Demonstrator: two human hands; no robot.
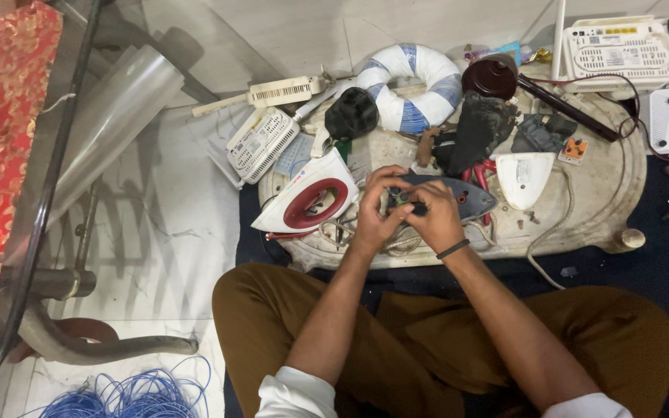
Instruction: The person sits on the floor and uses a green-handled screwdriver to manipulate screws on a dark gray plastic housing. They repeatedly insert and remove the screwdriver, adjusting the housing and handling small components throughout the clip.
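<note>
Pinching at a small dark part, the left hand point(377, 209) and right hand point(435, 217) are met over the grey iron soleplate point(462, 197), whose long axis runs rightward; beyond, a white-and-red iron shell point(311, 201) is seen.

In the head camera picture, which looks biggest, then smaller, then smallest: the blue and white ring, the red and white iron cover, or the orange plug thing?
1. Ring
2. Iron cover, close to the ring in size, so that order is unsure
3. Orange plug, clearly smallest

Floor repair workshop: dismantled irons point(307, 200), routers point(621, 48), wire point(129, 393).
</note>
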